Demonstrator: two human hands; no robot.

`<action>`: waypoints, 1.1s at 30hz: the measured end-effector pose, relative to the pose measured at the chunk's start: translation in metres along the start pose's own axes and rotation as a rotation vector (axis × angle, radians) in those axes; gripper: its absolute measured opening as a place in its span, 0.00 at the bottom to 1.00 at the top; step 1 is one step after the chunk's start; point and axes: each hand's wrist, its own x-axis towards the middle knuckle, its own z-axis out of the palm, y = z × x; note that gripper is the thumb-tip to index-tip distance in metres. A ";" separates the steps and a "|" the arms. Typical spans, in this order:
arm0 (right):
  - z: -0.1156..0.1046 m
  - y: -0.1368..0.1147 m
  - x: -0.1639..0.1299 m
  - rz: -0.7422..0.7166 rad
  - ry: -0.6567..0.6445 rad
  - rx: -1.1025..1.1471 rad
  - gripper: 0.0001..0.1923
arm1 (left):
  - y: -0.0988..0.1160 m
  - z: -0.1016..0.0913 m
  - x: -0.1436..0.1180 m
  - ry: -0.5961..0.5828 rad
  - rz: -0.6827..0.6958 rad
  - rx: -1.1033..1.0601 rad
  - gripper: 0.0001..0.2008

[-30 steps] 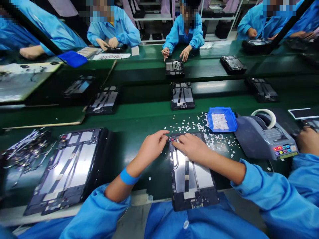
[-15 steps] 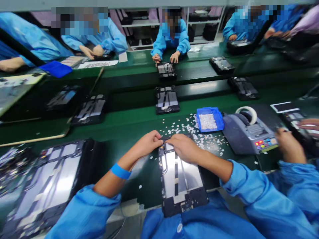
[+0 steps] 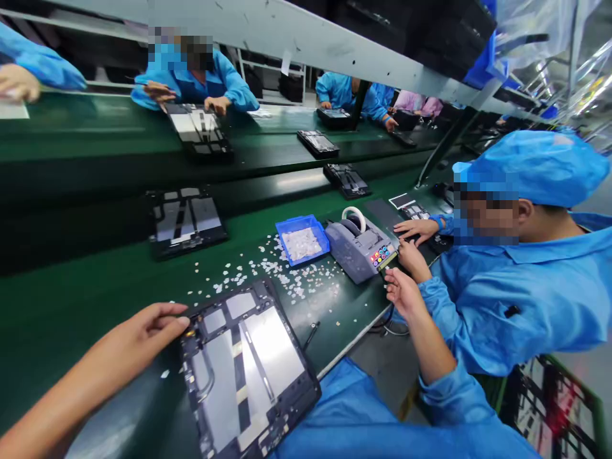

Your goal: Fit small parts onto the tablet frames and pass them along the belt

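Flat rectangular tablet chassis, dark frame with shiny metal plates, is lain on the green surface. Its top-left corner is touched by left hand, fingers loosely extended. Right hand is held at the grey tape dispenser; grip cannot be told.

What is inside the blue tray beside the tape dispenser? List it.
The blue tray holds a heap of small white pieces, like those scattered on the green belt around it. The tray's floor under the heap is covered, so anything beneath cannot be seen.
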 end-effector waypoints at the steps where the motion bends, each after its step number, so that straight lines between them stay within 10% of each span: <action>1: 0.003 0.000 0.006 0.007 -0.012 0.000 0.25 | 0.002 -0.003 -0.002 0.019 0.016 0.009 0.22; 10: 0.036 0.009 -0.043 -0.051 -0.094 -0.050 0.19 | 0.022 -0.017 -0.056 0.241 -0.151 0.053 0.17; 18: 0.171 0.018 -0.128 -0.193 -0.689 -0.321 0.10 | 0.081 0.056 -0.079 -0.075 -0.055 -0.569 0.15; 24: 0.213 0.027 -0.146 -0.319 -0.973 -0.398 0.10 | 0.054 0.056 -0.083 0.091 -0.093 -0.735 0.09; 33: 0.254 0.030 -0.098 -1.033 -1.079 -0.933 0.14 | 0.011 0.005 -0.086 0.239 0.068 -0.106 0.08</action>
